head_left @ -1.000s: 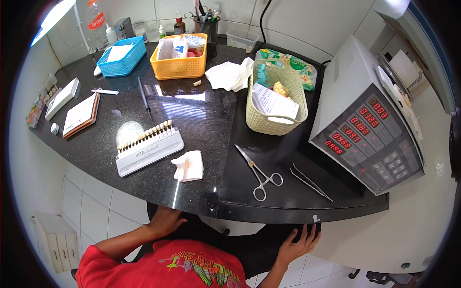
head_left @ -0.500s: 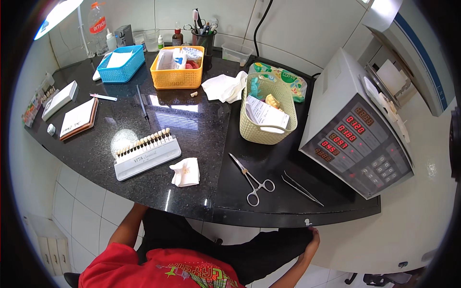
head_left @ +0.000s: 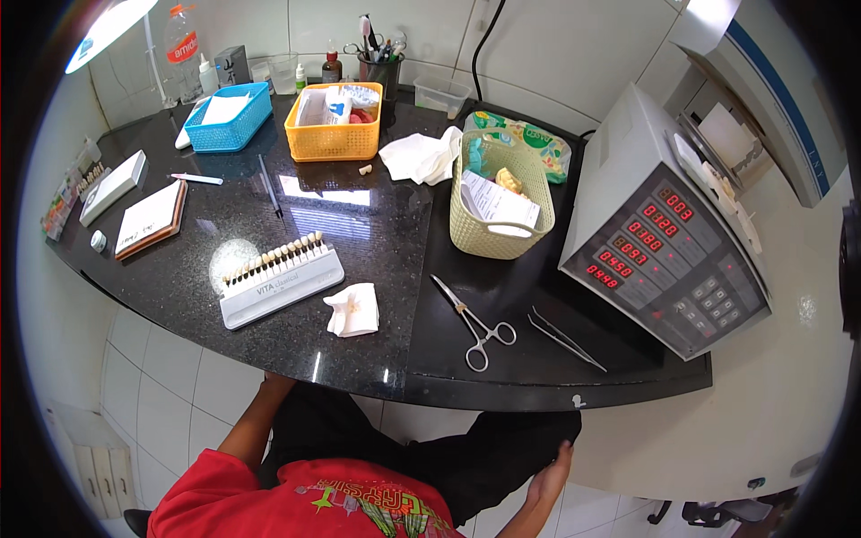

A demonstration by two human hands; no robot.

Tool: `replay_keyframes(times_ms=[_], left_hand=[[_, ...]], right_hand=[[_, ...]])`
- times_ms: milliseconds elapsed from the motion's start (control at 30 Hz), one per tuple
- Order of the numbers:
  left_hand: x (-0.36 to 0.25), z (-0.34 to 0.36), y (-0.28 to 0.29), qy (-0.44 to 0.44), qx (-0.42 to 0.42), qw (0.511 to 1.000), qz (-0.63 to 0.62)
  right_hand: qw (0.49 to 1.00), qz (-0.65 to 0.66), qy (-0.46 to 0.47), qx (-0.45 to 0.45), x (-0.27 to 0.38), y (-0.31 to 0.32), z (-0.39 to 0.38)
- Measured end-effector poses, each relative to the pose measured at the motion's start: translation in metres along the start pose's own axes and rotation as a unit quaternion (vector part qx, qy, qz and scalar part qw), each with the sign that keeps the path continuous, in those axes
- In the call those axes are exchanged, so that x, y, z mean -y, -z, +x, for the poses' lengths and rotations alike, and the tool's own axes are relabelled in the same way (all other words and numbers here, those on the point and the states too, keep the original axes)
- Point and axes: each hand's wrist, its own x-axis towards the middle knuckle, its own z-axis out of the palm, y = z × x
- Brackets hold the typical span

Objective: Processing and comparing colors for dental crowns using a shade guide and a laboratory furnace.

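My left hand (head_left: pixel 278 384) is mostly hidden beneath the counter's front edge by my left thigh; its fingers do not show. Against the outer side of my right knee lies my right hand (head_left: pixel 552 472), holding nothing, its partly visible fingers loosely stretched. On the counter, a tooth shade guide (head_left: pixel 285 287) with a row of tooth-coloured tabs stands nearest my left hand, beside a crumpled white tissue (head_left: pixel 354 311) with a faint stain. Farther right lie a scissor-handled clamp (head_left: pixel 475 328) and bent-tip tweezers (head_left: pixel 567 339). A small tooth-coloured piece (head_left: pixel 365 169) rests before the orange basket (head_left: pixel 332 142).
A green basket (head_left: pixel 495 240) holding papers stands at centre right, beside a machine (head_left: pixel 664 260) with red digits. A blue basket (head_left: pixel 229 136), a notebook (head_left: pixel 151 220), pens and a brush (head_left: pixel 270 186) are left. A cloth (head_left: pixel 421 159) lies near the pen cup (head_left: pixel 381 76).
My right hand has slid from the counter's edge down and left along my knee. The view has shifted slightly. The red digits on the machine have changed. Counter items stay put.
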Motion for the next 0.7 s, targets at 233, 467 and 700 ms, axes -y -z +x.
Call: replay_keyframes(times_ms=[233,467,700], left_hand=[[-0.007,-0.011,0.018,0.062,0.05,0.995,-0.061],[-0.057,0.013,0.085,0.13,0.138,0.98,-0.062],[0.014,-0.015,-0.027,0.1,0.091,0.987,-0.086]], right_hand=[[0.654,-0.362,0.608,0.268,0.092,-0.139,-0.09],[0.409,-0.263,0.761,0.429,0.135,-0.23,-0.155],[0.439,-0.326,0.702,0.456,0.144,-0.227,-0.166]])
